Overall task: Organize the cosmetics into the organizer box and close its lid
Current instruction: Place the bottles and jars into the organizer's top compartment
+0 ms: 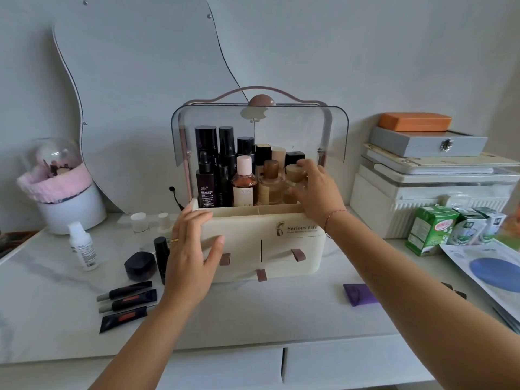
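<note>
Right hand (315, 190): reaches forward from the lower right, forearm stretched over the tabletop, wrist above the box's front right; a thin red string sits at the wrist.
Right grip: fingers curled round a clear bottle (295, 182) with a tan cap, at the right end of the box's top tray; grip narrow, holding that bottle.
Left hand (191, 249): comes in from the lower left, palm toward the box's front left corner, fingers up and spread, a ring on one finger.
Left grip: wide, nothing held; fingertips lie at the top rim, thumb against the front face by a brown drawer tab (225, 258).
Box (281, 243): cream, mid tabletop toward the back, three brown tabs on its front drawers.
Lid (259, 130): clear, swung up and open over the tray, pink handle above.
Tray contents: tall black bottles at left, a pink-capped bottle (244, 182) in the middle, amber and tan-capped bottles toward the right, all upright.
Left of box: a dark jar (140, 266) and a black tube upright just beside the left hand; a small white bottle (83, 246) farther left.
Front left of tabletop (253, 319): three dark tubes (126, 302) lying flat, close together.
Front right: a purple pad (360, 294) lying flat, between the right forearm and the box.
Back right: stacked cases, green cartons before them.
</note>
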Demonstrator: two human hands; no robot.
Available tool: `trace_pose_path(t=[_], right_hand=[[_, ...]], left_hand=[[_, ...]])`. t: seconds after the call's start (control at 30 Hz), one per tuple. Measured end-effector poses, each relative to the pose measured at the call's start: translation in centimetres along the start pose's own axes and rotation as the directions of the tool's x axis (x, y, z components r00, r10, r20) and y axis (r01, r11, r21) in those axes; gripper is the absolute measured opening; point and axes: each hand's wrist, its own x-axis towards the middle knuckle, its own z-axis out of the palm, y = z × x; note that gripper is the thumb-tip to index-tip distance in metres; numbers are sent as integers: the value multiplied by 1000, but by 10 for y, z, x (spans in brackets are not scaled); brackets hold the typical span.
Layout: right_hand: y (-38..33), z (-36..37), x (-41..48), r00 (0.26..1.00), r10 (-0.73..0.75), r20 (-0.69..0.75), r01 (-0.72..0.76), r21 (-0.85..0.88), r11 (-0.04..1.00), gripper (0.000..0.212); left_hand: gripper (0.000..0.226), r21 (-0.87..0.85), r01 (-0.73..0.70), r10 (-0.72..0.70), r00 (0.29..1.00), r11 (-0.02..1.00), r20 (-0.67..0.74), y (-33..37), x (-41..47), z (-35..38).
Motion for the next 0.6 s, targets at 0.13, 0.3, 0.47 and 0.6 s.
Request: trace_pose_path(t=[0.13,0.3,0.47,0.6], right_hand=[[-1,4,-4,998,-45,-40,41,-86,995,50],[-4,12,-21,973,-182,-139,161,-152,975,46],[-9,16,-36,976,-154,-155,137,-115,984,56],[-23,30,-73,933,-256,-255,264,-4,965,34]], left_hand=[[46,1,3,-3,1000,1000,-3,3,0,0],[44,-8,7,-7,1000,1000,2,5,-1,-2],[45,4,19,-19,999,1000,50,6,-2,-7],[51,-53,35,-33,999,998,29,5,-5,-27]])
